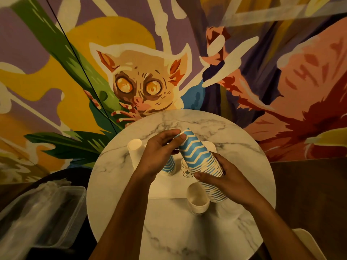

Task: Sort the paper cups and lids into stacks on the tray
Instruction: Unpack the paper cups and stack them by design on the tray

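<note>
Leftmost, a plain cream paper cup (134, 145) stands at the corner of a pale rectangular tray (165, 188) on the round marble desk (187, 231), while the left hand (159, 152) pinches the far end of a long tilted stack of blue-and-white zigzag paper cups (199, 158) above the tray, and the right hand (225, 177) curls its fingers round the near part.

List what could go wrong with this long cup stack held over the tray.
1. The long blue zigzag cup stack is held tilted, right hand gripping low, left hand pinching its top cup; nested cups may slide apart.
2. Its lower end sits close to the plain cream cup, which could get knocked over.
3. The short zigzag stack and patterned cup on the tray stand under the hands and could topple.
</note>
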### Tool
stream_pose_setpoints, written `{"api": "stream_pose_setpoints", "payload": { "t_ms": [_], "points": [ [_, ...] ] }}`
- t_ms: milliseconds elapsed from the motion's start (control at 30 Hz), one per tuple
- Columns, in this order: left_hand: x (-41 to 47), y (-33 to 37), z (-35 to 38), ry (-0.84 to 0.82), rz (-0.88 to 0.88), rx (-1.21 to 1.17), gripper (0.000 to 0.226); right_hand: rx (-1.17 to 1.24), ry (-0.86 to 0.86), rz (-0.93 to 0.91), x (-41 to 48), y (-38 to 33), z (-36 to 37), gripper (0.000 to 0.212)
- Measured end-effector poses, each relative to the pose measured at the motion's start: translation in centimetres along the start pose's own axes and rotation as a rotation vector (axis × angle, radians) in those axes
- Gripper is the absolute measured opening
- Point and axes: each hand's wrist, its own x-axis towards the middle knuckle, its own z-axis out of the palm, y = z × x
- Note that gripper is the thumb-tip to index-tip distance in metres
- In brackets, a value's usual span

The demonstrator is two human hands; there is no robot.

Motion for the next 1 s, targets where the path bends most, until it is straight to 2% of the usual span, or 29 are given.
{"api": "stream_pose_setpoints", "payload": {
  "t_ms": [167, 333, 467, 700, 867, 1000],
  "points": [
    [0.6, 0.4, -0.1, 0.135, 0.057, -0.019, 0.034, -0.032, 0.025, -0.015, 0.0, 0.2, 0.0, 0.057],
    [2.0, 1.7, -2.2, 0.407, 0.167, -0.061, 0.029, -0.033, 0.078, -0.009, 0.0, 1.0, -0.6, 0.058],
    [3.1, 0.6, -3.4, 0.547, 0.205, 0.115, 0.037, -0.001, 0.141, 0.022, 0.2, 1.4, -0.8, 0.065],
    [4.6, -4.7, -3.0, 0.484, 0.088, 0.547, 0.054, 0.005, 0.113, 0.028, 0.6, 1.1, -0.5, 0.064],
    [5.0, -6.2, -2.3, 0.408, 0.029, 0.657, 0.058, 0.0, 0.114, 0.031, 0.7, 1.4, -0.8, 0.066],
    [5.1, -6.6, -2.3, 0.362, -0.027, 0.685, 0.071, -0.001, 0.107, 0.039, 0.6, 1.4, -0.8, 0.065]
  ]
}}
